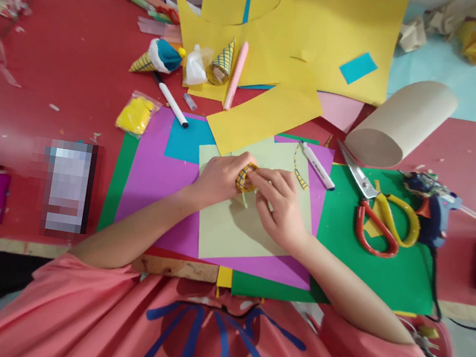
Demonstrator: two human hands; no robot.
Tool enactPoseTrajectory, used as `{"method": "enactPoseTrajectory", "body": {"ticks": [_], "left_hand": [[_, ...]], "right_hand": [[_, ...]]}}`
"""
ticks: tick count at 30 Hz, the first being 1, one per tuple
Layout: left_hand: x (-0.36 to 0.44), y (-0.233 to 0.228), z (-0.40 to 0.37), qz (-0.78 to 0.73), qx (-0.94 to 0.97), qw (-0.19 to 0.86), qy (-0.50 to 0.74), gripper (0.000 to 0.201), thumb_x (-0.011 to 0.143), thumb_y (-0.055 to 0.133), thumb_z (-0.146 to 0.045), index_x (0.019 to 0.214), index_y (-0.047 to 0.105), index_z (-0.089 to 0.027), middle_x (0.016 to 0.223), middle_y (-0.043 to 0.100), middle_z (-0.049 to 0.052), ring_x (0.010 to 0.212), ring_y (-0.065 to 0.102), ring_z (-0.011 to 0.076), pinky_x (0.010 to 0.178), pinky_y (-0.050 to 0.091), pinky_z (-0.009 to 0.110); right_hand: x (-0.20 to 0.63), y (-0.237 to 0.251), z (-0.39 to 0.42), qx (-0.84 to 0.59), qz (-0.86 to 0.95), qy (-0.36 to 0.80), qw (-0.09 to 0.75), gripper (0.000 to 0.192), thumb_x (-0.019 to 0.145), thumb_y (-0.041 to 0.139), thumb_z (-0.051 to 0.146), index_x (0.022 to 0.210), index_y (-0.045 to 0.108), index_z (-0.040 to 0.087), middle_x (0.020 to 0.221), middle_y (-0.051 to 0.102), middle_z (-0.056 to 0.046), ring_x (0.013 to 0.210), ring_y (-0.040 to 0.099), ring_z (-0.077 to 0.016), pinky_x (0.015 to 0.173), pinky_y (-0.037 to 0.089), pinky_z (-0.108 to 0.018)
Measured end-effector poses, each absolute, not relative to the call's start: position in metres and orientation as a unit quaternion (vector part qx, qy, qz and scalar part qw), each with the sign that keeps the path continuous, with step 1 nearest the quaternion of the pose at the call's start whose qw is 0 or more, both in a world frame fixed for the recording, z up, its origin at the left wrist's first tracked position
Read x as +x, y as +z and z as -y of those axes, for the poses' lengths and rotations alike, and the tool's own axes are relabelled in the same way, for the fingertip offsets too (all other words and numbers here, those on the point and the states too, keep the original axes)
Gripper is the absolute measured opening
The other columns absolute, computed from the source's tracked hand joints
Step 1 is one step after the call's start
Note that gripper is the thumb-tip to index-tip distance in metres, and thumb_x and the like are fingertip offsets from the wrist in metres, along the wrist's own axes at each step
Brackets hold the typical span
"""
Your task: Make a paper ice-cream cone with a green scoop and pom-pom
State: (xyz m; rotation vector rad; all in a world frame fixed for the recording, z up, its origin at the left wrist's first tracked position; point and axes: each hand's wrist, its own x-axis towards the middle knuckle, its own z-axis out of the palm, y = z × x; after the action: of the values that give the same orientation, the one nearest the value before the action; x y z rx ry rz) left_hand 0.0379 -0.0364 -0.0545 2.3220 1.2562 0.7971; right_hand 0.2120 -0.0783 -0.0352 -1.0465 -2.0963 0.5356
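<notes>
**Left grip (226, 175) closed on rolled yellow paper (242, 179)**

The right grip (281, 206) touches it from the right; whether pinching, I cannot tell. Beneath both lies a pale green sheet (221, 230); a white marker (318, 166) rests just beyond the right grip, scissors (369, 191) farther right.

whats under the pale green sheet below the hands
A purple sheet shows past the left, right and lower edges of the pale green sheet, and blue paper seems to run under its upper left side. Whatever lies beneath its middle is covered.
</notes>
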Motion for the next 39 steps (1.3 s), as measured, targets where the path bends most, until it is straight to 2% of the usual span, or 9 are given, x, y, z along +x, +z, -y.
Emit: {"method": "enactPoseTrajectory", "body": {"ticks": [7, 11, 16, 18, 20, 23, 25, 34, 39], "left_hand": [[0.041, -0.054, 0.038, -0.455, 0.806, 0.199, 0.322, 0.011, 0.090, 0.050, -0.032, 0.084, 0.049, -0.022, 0.067, 0.065, -0.002, 0.056, 0.060, 0.0108, 0.050, 0.036, 0.023], [0.040, -0.052, 0.038, -0.479, 0.790, 0.232, 0.305, 0.004, 0.088, 0.051, -0.027, 0.091, 0.051, -0.023, 0.074, 0.067, -0.001, 0.061, 0.062, 0.0113, 0.052, 0.039, 0.023], [0.035, -0.048, 0.034, -0.484, 0.765, 0.277, 0.322, 0.044, 0.070, 0.065, -0.021, 0.111, 0.048, -0.023, 0.100, 0.069, 0.002, 0.078, 0.065, 0.0130, 0.062, 0.048, 0.023], [0.034, -0.047, 0.032, -0.465, 0.763, 0.301, 0.333, 0.053, 0.067, 0.066, -0.019, 0.116, 0.047, -0.023, 0.107, 0.067, 0.004, 0.082, 0.065, 0.0134, 0.066, 0.050, 0.024], [0.036, -0.046, 0.030, -0.458, 0.758, 0.324, 0.334, 0.044, 0.068, 0.064, -0.017, 0.110, 0.052, -0.022, 0.101, 0.067, 0.003, 0.080, 0.064, 0.0124, 0.067, 0.050, 0.023], [0.039, -0.045, 0.028, -0.478, 0.737, 0.348, 0.329, 0.017, 0.070, 0.062, -0.016, 0.085, 0.055, -0.019, 0.076, 0.061, -0.002, 0.067, 0.057, 0.0096, 0.059, 0.045, 0.021], [0.041, -0.045, 0.027, -0.491, 0.725, 0.353, 0.330, 0.013, 0.070, 0.063, -0.017, 0.076, 0.052, -0.019, 0.067, 0.055, -0.005, 0.060, 0.051, 0.0081, 0.053, 0.039, 0.020], [0.038, -0.045, 0.029, -0.510, 0.743, 0.308, 0.306, 0.017, 0.069, 0.062, -0.016, 0.081, 0.052, -0.021, 0.065, 0.059, -0.005, 0.056, 0.051, 0.0082, 0.051, 0.037, 0.020], [0.040, -0.044, 0.031, -0.492, 0.752, 0.309, 0.310, 0.016, 0.070, 0.060, -0.015, 0.083, 0.053, -0.021, 0.068, 0.061, -0.005, 0.057, 0.052, 0.0079, 0.053, 0.038, 0.019]], "right_hand": [[0.206, -0.038, 0.088, -0.450, 0.833, 0.150, 0.283, 0.038, 0.092, 0.044, 0.015, 0.127, 0.059, 0.016, 0.124, 0.059, -0.015, 0.110, 0.050, -0.0288, 0.094, 0.042, -0.048], [0.209, -0.038, 0.090, -0.448, 0.847, 0.122, 0.258, 0.042, 0.092, 0.046, 0.017, 0.132, 0.055, 0.017, 0.132, 0.060, -0.013, 0.113, 0.048, -0.0299, 0.093, 0.041, -0.047], [0.212, -0.036, 0.088, -0.435, 0.847, 0.140, 0.274, 0.046, 0.092, 0.047, 0.016, 0.137, 0.050, 0.018, 0.136, 0.062, -0.009, 0.116, 0.049, -0.0272, 0.097, 0.041, -0.044], [0.213, -0.036, 0.086, -0.432, 0.846, 0.146, 0.276, 0.048, 0.092, 0.046, 0.016, 0.139, 0.048, 0.020, 0.137, 0.061, -0.009, 0.118, 0.049, -0.0274, 0.099, 0.041, -0.046], [0.214, -0.036, 0.085, -0.431, 0.847, 0.141, 0.277, 0.049, 0.092, 0.046, 0.015, 0.141, 0.047, 0.021, 0.139, 0.058, -0.010, 0.119, 0.049, -0.0280, 0.101, 0.041, -0.048], [0.214, -0.037, 0.085, -0.438, 0.848, 0.121, 0.271, 0.050, 0.091, 0.047, 0.013, 0.140, 0.048, 0.022, 0.137, 0.058, -0.011, 0.120, 0.049, -0.0293, 0.101, 0.041, -0.050], [0.213, -0.037, 0.085, -0.440, 0.850, 0.112, 0.266, 0.049, 0.090, 0.047, 0.013, 0.139, 0.050, 0.020, 0.137, 0.058, -0.012, 0.120, 0.049, -0.0300, 0.100, 0.041, -0.050], [0.212, -0.036, 0.083, -0.398, 0.851, 0.196, 0.281, 0.047, 0.095, 0.038, 0.012, 0.141, 0.046, 0.013, 0.143, 0.055, -0.018, 0.120, 0.060, -0.0254, 0.093, 0.051, -0.044], [0.213, -0.036, 0.081, -0.393, 0.840, 0.215, 0.306, 0.044, 0.094, 0.039, 0.014, 0.136, 0.049, 0.011, 0.139, 0.058, -0.020, 0.125, 0.059, -0.0256, 0.097, 0.051, -0.044]]}}
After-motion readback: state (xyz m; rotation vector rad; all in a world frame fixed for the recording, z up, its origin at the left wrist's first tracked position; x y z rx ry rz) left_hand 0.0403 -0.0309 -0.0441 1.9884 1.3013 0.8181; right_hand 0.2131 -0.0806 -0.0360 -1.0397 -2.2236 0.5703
